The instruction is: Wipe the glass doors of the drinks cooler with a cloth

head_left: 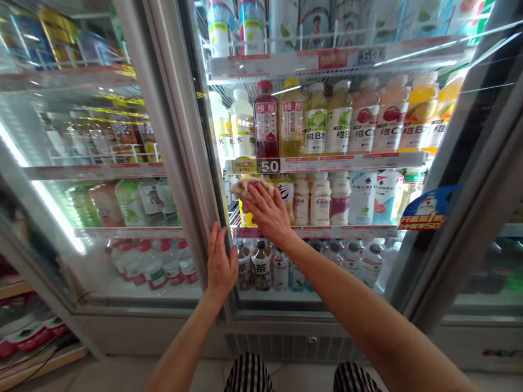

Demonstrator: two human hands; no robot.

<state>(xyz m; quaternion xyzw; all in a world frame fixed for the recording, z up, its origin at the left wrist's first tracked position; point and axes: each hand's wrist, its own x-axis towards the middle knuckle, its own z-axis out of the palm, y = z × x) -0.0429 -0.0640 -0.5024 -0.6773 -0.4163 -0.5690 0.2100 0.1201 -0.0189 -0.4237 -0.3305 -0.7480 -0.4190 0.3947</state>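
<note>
A pale, crumpled cloth [242, 188] lies against the glass door [310, 302] of a drinks fridge. My right hand [267, 209] presses it there with the fingers laid flat over it, at the height of a lower shelf of bottles. Lower and to the left, my left hand [220, 261] rests on the metal door frame [188, 136], its fingers stretched upward and holding nothing. Behind the glass, part of the yellow packaging near the cloth is hidden by my right hand.
Shelves of bottled drinks [316, 117] stand behind the door, with a price tag [269, 165] on one shelf edge. A blue sticker [429, 207] is on the right side of the glass. Another fridge door [102, 207] is at left, beside a low rack [41, 359].
</note>
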